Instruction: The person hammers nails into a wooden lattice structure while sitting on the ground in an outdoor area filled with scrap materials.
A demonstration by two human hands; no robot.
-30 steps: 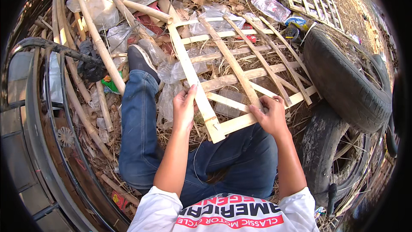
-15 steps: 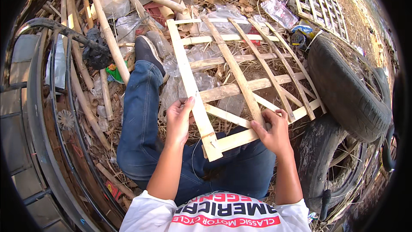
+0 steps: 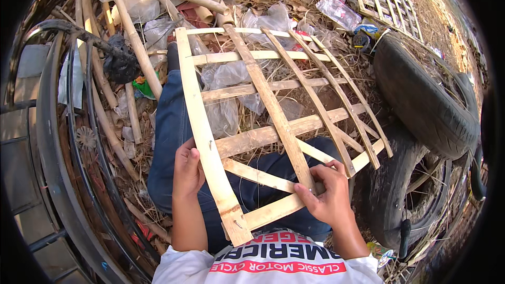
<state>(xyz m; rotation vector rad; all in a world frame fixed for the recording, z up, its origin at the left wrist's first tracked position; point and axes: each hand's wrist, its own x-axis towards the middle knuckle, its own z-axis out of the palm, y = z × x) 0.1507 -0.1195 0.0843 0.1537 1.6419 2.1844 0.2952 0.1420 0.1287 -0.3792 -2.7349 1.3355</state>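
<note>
A lattice panel of split bamboo slats [image 3: 247,138] lies tilted over my legs, its near end close to my shirt. My left hand [image 3: 188,171] grips the broad, pale slat along its left side, with the thumb by the edge and the other fingers partly hidden beneath. At the near side, my right hand [image 3: 327,189] pinches the panel where a lengthwise slat meets the near cross slat. Nail heads show along the pale slat, one of them near its close corner. A thin diagonal slat runs between my two hands.
Two worn tyres [image 3: 421,97] are stacked at the right. A black metal frame [image 3: 71,126] curves along the left, beside long bamboo poles [image 3: 135,34]. Another bamboo lattice [image 3: 386,0] lies at the far right. Plastic bags [image 3: 223,110] and dry leaves litter the ground.
Both hands have drawn the lattice panel nearer to my body and to the left. It now covers more of my legs and my left shoe.
</note>
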